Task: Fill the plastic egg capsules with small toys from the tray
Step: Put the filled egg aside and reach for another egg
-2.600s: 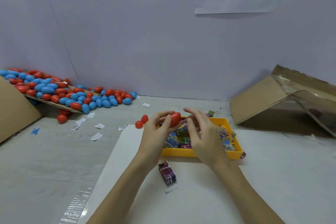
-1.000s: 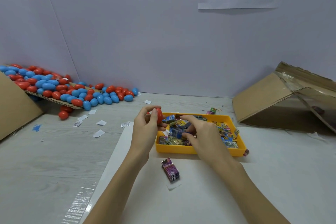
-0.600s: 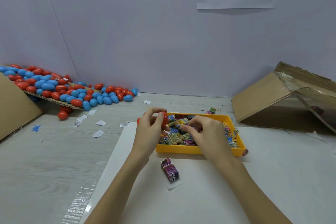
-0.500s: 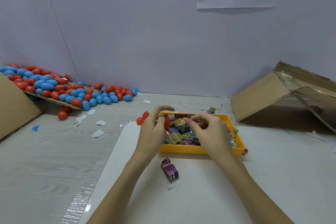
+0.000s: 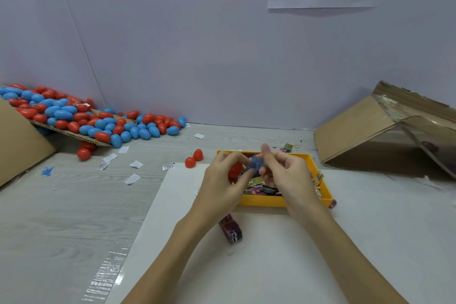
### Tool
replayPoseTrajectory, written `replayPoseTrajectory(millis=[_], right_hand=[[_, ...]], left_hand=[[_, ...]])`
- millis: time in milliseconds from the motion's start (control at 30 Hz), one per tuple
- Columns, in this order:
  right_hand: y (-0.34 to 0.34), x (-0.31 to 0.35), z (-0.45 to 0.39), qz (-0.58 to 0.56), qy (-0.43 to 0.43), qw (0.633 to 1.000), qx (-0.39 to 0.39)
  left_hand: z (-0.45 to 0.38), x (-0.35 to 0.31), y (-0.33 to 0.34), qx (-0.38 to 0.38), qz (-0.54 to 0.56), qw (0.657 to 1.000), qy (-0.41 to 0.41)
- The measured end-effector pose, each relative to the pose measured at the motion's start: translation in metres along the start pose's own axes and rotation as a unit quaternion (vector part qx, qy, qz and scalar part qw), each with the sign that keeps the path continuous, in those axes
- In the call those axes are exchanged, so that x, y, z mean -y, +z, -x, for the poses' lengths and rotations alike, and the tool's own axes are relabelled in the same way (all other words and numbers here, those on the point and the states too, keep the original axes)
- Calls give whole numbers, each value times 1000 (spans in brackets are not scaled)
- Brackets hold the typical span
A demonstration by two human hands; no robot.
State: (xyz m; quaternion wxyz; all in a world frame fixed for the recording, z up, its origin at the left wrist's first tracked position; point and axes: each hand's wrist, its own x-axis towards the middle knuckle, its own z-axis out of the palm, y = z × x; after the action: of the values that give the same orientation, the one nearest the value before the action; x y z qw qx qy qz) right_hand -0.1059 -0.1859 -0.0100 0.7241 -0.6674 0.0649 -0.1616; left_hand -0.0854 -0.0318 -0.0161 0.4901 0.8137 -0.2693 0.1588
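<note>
My left hand holds a red egg capsule half over the left end of the yellow tray. My right hand pinches a small blue toy packet right beside the red half, motion-blurred. Several colourful small toy packets fill the tray under both hands. Two red capsule halves lie on the table left of the tray.
A heap of red and blue egg capsules spills off a cardboard flap at the back left. A tipped cardboard box lies at the right. A purple toy pack lies on the white sheet near my left wrist. Paper scraps dot the table.
My right hand has lifted out of the tray with a blue packet and brought it up to the red half in my left hand. The left hand has stayed over the tray's left end.
</note>
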Motion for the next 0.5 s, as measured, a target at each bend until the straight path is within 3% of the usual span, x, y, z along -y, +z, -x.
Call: replayPoseTrajectory(millis=[100,200,333,500], right_hand=[[0,1,-3,-29,35,999,-21],[-4,2,-3,5,18,1000,18],[-1,4,2,67,-39,992,99],[-2,-4,1,72,-54,994,61]], left_hand=[[-1,2,0,-6,83,994,-71],[-2,3,-3,-4,145,981,-127],[-2,1,-5,7,161,977,-140],[0,-2,-6,22,157,980,-117]])
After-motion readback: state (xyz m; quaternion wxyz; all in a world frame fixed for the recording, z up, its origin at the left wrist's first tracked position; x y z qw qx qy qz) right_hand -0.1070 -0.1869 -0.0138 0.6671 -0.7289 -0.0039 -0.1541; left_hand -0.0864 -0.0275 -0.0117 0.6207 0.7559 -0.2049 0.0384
